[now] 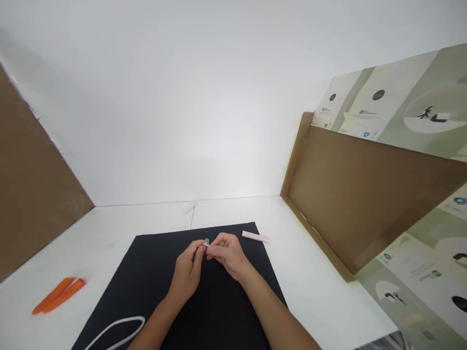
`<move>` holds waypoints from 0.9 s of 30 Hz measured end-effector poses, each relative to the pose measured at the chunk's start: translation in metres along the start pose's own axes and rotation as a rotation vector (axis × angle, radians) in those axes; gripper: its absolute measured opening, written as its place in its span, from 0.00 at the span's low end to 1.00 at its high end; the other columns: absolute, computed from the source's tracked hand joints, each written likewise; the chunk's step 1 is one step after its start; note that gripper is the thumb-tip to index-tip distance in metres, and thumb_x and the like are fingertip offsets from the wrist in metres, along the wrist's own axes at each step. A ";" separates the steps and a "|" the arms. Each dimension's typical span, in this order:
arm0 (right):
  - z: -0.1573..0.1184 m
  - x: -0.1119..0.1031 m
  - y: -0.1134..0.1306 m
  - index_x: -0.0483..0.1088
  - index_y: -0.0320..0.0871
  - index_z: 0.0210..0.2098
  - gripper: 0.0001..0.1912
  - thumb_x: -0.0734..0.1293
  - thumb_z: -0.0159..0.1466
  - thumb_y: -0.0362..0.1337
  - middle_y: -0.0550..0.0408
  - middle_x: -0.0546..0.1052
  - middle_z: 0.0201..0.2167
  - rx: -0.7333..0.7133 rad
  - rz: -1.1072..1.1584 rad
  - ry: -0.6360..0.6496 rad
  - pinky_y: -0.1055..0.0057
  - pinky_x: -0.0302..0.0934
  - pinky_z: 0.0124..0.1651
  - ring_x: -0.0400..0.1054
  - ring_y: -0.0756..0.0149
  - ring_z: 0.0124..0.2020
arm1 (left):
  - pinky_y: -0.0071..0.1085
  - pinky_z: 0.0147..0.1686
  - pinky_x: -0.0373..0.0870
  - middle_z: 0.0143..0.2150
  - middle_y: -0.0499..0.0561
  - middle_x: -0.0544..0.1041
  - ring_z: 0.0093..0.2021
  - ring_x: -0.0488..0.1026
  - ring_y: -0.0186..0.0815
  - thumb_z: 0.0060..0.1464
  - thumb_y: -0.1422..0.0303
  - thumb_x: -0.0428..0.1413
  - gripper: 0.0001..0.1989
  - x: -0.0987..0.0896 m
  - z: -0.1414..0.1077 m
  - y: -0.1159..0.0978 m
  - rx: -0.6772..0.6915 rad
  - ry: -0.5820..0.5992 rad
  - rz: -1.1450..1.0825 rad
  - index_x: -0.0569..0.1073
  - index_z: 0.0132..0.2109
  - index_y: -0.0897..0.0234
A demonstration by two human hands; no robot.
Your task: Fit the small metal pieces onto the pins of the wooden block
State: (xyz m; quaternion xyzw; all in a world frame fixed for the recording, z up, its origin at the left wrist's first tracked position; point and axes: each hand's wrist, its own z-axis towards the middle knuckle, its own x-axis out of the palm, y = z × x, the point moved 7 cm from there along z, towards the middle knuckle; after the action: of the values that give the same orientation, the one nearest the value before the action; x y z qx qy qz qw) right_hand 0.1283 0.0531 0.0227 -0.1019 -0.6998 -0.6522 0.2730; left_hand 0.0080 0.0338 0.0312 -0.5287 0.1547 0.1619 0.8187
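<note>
Head view, left hand (188, 272), right hand (229, 255), both pinching rounded grey piece (206, 241)

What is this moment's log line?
left hand: holding small grey object; right hand: fingers on it; below: black mat; mat edge: pink strip

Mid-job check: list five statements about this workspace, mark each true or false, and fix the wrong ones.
1. The left hand and right hand share a small gray object. True.
2. The orange pieces lie on the black mat. False: they lie on the white table.
3. The pink strip crosses the mat's right edge. True.
4. The white cord lies beside the right forearm. False: beside the left.
5. Both hands are above the mat. True.
</note>
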 end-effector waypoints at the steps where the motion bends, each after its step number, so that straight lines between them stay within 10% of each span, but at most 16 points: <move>1: -0.001 0.001 0.001 0.71 0.40 0.21 0.14 0.79 0.42 0.35 0.58 0.77 0.18 -0.001 -0.006 0.013 0.74 0.63 0.30 0.70 0.71 0.21 | 0.32 0.37 0.70 0.40 0.53 0.79 0.36 0.74 0.38 0.64 0.60 0.44 0.16 0.000 0.000 0.000 0.000 0.001 0.006 0.73 0.47 0.63; 27: 0.003 -0.002 0.001 0.70 0.40 0.22 0.13 0.78 0.46 0.34 0.54 0.78 0.18 -0.053 0.073 -0.032 0.71 0.64 0.33 0.71 0.68 0.23 | 0.31 0.41 0.71 0.41 0.52 0.79 0.40 0.76 0.39 0.65 0.61 0.45 0.15 0.001 0.002 0.000 0.031 0.015 -0.055 0.74 0.46 0.62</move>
State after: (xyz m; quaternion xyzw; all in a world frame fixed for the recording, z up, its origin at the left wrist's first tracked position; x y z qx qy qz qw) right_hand 0.1296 0.0563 0.0230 -0.1449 -0.6824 -0.6583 0.2827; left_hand 0.0092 0.0355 0.0310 -0.5212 0.1486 0.1328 0.8299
